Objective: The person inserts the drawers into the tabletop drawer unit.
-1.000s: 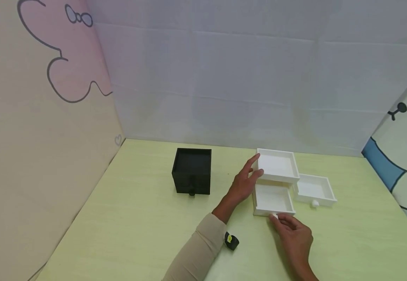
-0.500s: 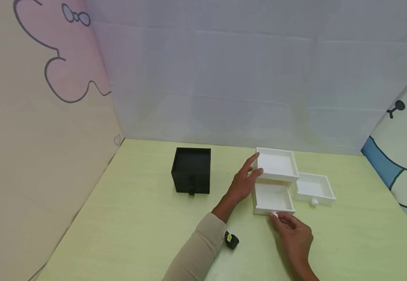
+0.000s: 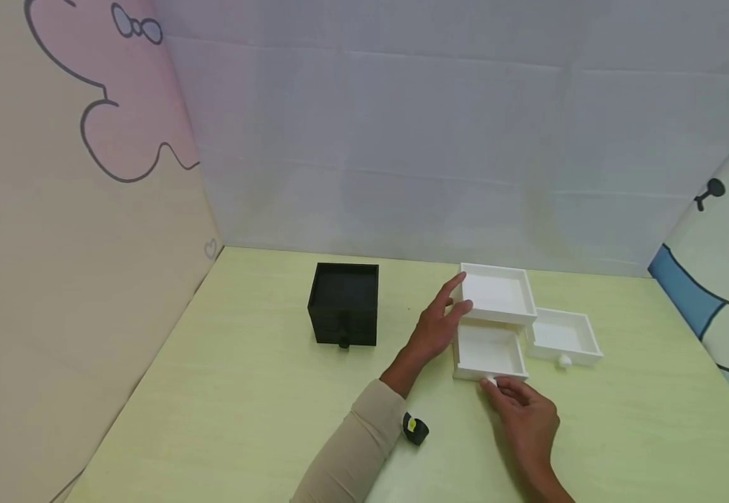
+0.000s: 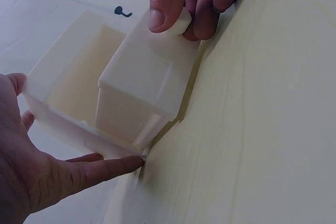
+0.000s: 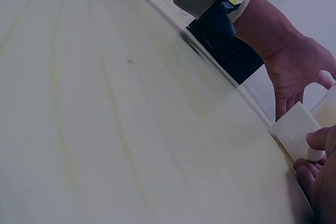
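Observation:
A white drawer casing (image 3: 498, 292) stands at the back right in the head view. A white drawer (image 3: 490, 351) sticks out of its front. My right hand (image 3: 524, 417) pinches the small white knob (image 4: 182, 23) on the drawer front between thumb and fingers. My left hand (image 3: 435, 331) rests against the casing's left side, fingers spread and fairly straight. Its thumb lies at the top front corner, and one finger reaches low along the wall in the left wrist view. Right of the casing lies a second white drawer (image 3: 563, 335) with a round knob.
A black drawer box (image 3: 344, 304) with a front knob stands left of the casing on the pale yellow table (image 3: 238, 405). A black wrist device (image 3: 414, 428) sits by the left sleeve (image 3: 358, 440). A white cloth wall (image 3: 364, 154) closes the back.
The drawer has slid slightly farther into the casing, with my right hand moving forward on its knob. My left hand keeps its place on the casing.

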Demonstrator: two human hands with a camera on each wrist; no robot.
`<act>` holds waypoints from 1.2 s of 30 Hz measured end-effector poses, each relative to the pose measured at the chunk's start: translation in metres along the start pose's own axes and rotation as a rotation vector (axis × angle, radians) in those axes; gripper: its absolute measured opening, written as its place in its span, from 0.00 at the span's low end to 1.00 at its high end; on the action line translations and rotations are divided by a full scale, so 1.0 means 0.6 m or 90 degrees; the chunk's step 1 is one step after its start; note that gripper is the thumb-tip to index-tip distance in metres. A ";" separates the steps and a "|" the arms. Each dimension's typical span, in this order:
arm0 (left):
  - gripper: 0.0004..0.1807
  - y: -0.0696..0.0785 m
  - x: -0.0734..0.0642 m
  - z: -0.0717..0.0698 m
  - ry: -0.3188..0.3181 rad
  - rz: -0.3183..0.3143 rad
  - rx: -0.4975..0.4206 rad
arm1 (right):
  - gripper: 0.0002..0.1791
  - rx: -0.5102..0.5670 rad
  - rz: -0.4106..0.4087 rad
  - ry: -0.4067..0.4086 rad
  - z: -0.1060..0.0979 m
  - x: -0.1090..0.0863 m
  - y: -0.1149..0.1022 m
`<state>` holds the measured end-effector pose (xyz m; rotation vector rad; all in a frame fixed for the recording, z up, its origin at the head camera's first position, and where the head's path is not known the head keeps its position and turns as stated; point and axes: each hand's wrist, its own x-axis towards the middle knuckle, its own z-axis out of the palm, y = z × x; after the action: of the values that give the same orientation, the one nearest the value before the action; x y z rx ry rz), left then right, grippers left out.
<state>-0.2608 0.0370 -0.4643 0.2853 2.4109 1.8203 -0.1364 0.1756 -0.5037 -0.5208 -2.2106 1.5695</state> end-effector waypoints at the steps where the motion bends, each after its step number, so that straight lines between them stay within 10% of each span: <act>1: 0.27 0.000 0.000 0.000 0.000 0.001 0.000 | 0.12 -0.002 0.002 0.002 0.001 0.001 0.001; 36: 0.27 -0.003 0.003 0.000 0.003 0.003 0.005 | 0.14 0.052 0.018 -0.027 0.005 0.010 0.000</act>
<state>-0.2625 0.0372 -0.4659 0.2892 2.4227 1.8157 -0.1429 0.1763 -0.5040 -0.5005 -2.1687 1.6923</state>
